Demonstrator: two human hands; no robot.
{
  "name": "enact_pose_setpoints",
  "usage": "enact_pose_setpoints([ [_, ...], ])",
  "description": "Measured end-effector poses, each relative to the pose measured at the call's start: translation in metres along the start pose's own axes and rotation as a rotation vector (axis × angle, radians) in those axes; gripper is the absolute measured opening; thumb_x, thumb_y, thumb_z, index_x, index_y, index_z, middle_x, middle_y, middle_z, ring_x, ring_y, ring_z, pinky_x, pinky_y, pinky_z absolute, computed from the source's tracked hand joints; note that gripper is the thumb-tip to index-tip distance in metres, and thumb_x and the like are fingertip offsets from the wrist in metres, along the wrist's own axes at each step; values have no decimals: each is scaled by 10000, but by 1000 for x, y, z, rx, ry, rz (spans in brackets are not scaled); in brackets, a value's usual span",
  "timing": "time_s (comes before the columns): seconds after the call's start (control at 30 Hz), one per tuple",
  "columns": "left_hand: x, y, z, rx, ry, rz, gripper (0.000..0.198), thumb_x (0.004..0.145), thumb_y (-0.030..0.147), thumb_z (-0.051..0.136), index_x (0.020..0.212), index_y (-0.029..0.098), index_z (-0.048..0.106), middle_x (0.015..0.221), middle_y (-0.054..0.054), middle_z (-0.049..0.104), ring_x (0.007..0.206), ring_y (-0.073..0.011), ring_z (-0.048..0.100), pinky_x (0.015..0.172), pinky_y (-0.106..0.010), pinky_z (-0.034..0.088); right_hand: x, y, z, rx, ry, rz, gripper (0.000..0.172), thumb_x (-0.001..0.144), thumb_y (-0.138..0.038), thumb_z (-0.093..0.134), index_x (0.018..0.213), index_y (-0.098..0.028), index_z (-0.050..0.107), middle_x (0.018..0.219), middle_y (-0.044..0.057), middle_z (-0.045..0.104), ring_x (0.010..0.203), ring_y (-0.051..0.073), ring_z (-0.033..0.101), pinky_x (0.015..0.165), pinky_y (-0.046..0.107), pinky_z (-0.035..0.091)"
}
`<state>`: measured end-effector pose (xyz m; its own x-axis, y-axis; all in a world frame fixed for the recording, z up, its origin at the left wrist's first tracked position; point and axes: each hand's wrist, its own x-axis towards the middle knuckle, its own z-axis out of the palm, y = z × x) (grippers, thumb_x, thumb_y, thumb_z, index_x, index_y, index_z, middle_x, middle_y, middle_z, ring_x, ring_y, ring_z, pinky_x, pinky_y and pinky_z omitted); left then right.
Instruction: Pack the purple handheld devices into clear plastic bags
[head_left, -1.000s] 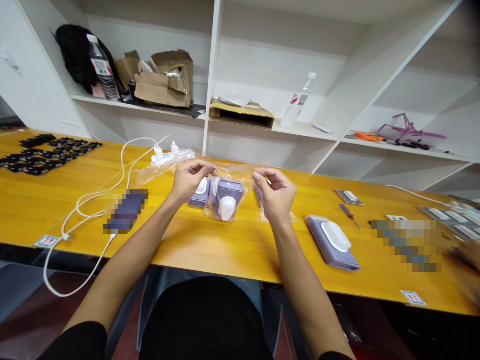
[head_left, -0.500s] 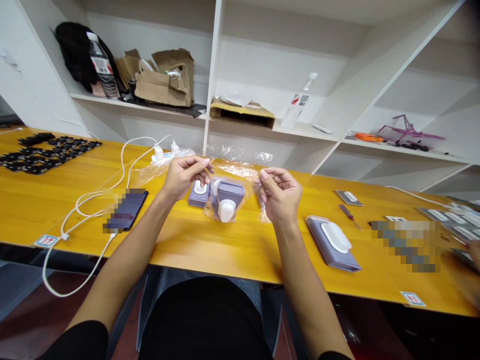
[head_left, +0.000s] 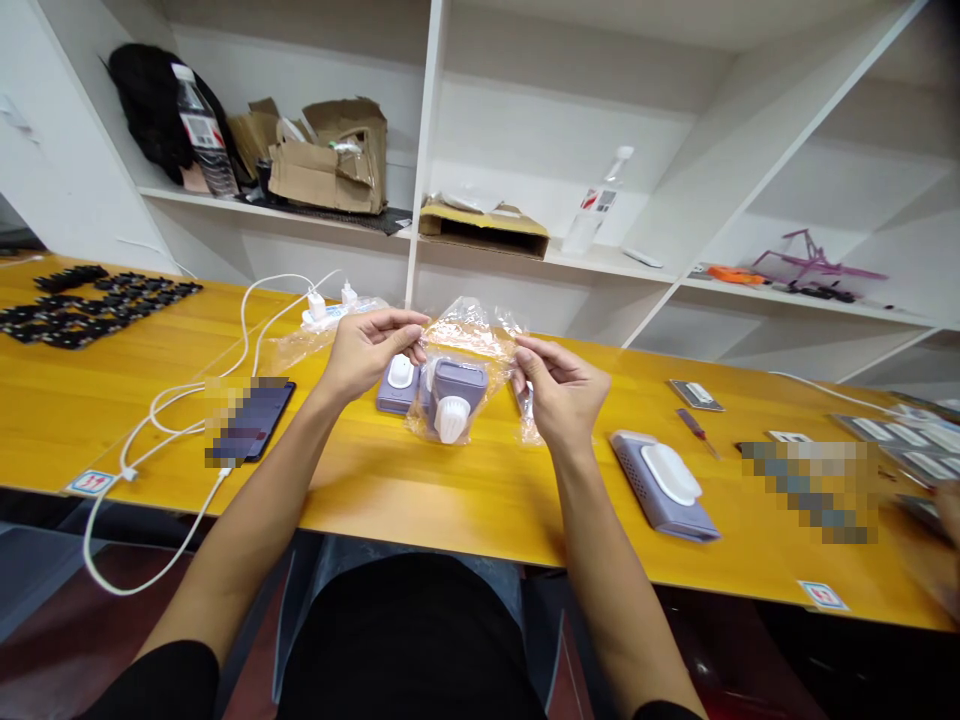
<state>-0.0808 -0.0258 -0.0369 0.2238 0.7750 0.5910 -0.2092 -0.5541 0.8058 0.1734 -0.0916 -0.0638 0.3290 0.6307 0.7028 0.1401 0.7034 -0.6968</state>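
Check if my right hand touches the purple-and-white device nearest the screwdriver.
Apart: the head view shows yellow tabletop between the right hand and purple-and-white device.

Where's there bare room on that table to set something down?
Bare wood shows between the forearms, in front of the bagged purple device, and between the black parts and white cable. Cable crowds the phone; grey plates crowd the right end.

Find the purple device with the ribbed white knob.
In the head view's middle, the purple device sits on the yellow table, between the left hand and right hand.
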Motion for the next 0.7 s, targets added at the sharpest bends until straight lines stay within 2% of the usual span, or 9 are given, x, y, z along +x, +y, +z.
enact_pose_setpoints([
  [0.1, 1, -3, -7, 70, -60, -24, 382, 776, 343, 1012, 1086, 159, 888, 870, -59, 840, 758, -183, 805, 773, -340, 715, -1, -1, -3, -90, -39, -21, 190, 990, -420, 841, 1055, -251, 899, 698, -12, 700, 540, 136, 597, 510, 323, 519],
  [0.17, 0, -5, -9, 126, -75, 13, 367, 777, 315, 1006, 1097, 173, 895, 973, -74, 857, 836, -190, 807, 835, -354, 710, -3, -2, -4, -170, -68, -66, 195, 1013, -393, 803, 1106, -248, 895, 757, -1, 719, 592, 145, 632, 564, 338, 567],
  [0.27, -1, -6, -8, 281, -75, 166, 248, 856, 306, 947, 1076, 201, 900, 1043, -78, 847, 887, -188, 774, 843, -348, 668, -7, -6, -5, -299, -113, -182, 254, 975, -367, 852, 1206, -264, 874, 913, 26, 770, 742, 179, 713, 706, 379, 640],
  [0.33, -2, -6, -7, 425, -80, 277, 176, 907, 292, 905, 1069, 224, 899, 1012, -66, 825, 868, -182, 733, 828, -341, 623, -9, -10, -5, -399, -141, -259, 316, 941, -374, 904, 1244, -295, 860, 937, 27, 767, 787, 199, 711, 768, 397, 649],
  [0.43, -3, -3, -6, 590, -89, 380, 89, 977, 284, 840, 1044, 247, 885, 963, -50, 777, 850, -187, 681, 832, -348, 569, -10, -13, -4, -518, -167, -307, 292, 960, -410, 904, 1237, -333, 849, 865, 19, 727, 742, 214, 652, 743, 394, 618],
  [0.53, -3, -2, -7, 682, -109, 430, 93, 1026, 283, 775, 981, 245, 847, 980, -53, 721, 906, -209, 661, 846, -364, 551, -9, -13, -3, -569, -191, -313, 230, 1016, -460, 845, 1193, -312, 837, 873, 41, 725, 735, 225, 635, 718, 396, 587],
  [0.7, -1, -5, -8, 768, -100, 461, 92, 1029, 259, 747, 955, 223, 787, 1174, -94, 659, 1139, -261, 652, 979, -425, 570, -7, -10, -3, -607, -233, -335, 200, 1093, -435, 732, 997, -272, 796, 860, 43, 665, 739, 213, 615, 698, 374, 551],
])
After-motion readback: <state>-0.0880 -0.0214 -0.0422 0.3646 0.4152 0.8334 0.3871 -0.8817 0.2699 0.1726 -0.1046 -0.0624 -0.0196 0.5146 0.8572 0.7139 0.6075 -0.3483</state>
